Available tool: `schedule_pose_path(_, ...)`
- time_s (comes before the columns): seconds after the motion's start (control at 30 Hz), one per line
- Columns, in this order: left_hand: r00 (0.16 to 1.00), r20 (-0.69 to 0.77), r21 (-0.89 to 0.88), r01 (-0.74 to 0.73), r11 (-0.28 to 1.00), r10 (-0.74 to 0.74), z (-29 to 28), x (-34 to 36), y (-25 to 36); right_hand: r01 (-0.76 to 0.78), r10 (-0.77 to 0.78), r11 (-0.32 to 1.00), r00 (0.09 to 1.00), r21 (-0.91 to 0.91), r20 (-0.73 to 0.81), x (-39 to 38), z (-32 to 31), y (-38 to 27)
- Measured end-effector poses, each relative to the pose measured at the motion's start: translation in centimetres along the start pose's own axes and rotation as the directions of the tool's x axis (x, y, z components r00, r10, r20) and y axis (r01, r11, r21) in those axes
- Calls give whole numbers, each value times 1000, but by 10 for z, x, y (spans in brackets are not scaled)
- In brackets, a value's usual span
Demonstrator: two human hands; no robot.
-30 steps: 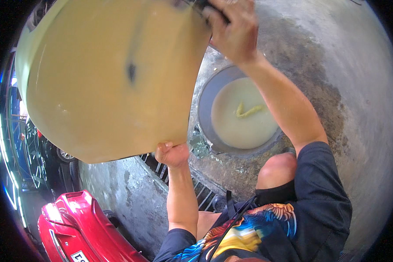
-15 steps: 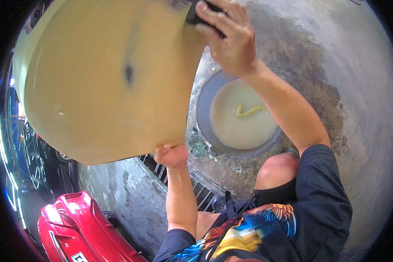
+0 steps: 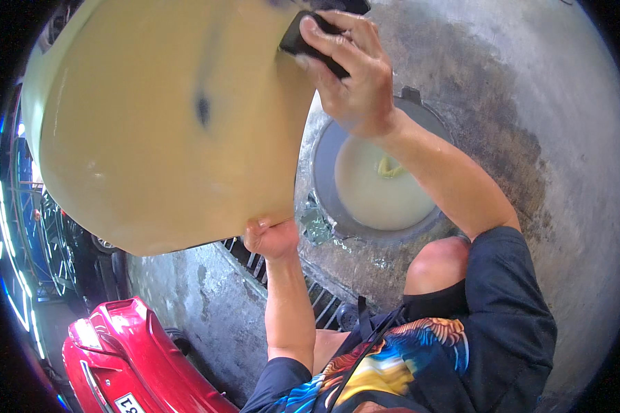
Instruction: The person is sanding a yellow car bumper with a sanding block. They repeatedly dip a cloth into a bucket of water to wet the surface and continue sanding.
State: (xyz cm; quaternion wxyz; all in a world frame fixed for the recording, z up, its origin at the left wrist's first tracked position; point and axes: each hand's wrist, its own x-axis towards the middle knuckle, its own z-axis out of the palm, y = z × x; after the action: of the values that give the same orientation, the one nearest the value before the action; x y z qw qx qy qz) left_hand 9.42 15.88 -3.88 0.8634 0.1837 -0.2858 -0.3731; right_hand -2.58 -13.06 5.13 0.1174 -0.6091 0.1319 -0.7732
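Note:
A large, pale yellow-beige car body panel (image 3: 138, 151) with a dark smudge near its middle fills the upper left. My left hand (image 3: 272, 239) is closed around its near lower corner, thumb on the face and the other fingers mostly hidden. Higher up, my right hand (image 3: 359, 79) grips a black sanding block (image 3: 299, 34), which lies against the panel's face by the right edge. Below my right forearm stands a grey tub (image 3: 324, 165) of cloudy water. A yellow-green strip (image 3: 389, 168), its material unclear, shows in the water, partly covered by my forearm.
A red car (image 3: 131, 337) stands at the lower left, with a dark vehicle (image 3: 105, 275) behind it. A slotted floor drain (image 3: 322, 301) runs under the panel's near corner. The concrete floor (image 3: 572, 206) is wet in patches. My bent knee (image 3: 437, 265) is close to the tub.
My right hand has slid the sanding block a little toward me and left along the panel's edge. The left hand keeps its hold on the corner.

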Motion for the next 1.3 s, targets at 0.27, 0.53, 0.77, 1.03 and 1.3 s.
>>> schedule_pose_path(0.27,993,-107,290,-9,957,42,18,2,-1,11,-10,994,1000,-112,9,10,-6,9)
schedule_pose_path(0.53,992,-117,219,-20,976,47,19,1,-1,3,-5,999,999,-44,-45,21,-1,15)
schedule_pose_path(0.77,990,-130,280,-16,960,55,15,-1,0,70,-72,991,997,-118,-17,29,3,13)
schedule_pose_path(1.03,987,-149,279,-17,960,60,2,-1,2,47,-52,996,997,-79,-59,29,2,9)
schedule_pose_path(1.3,996,-71,210,-37,977,53,4,-1,-1,-15,15,999,1000,-49,-9,14,-3,9)
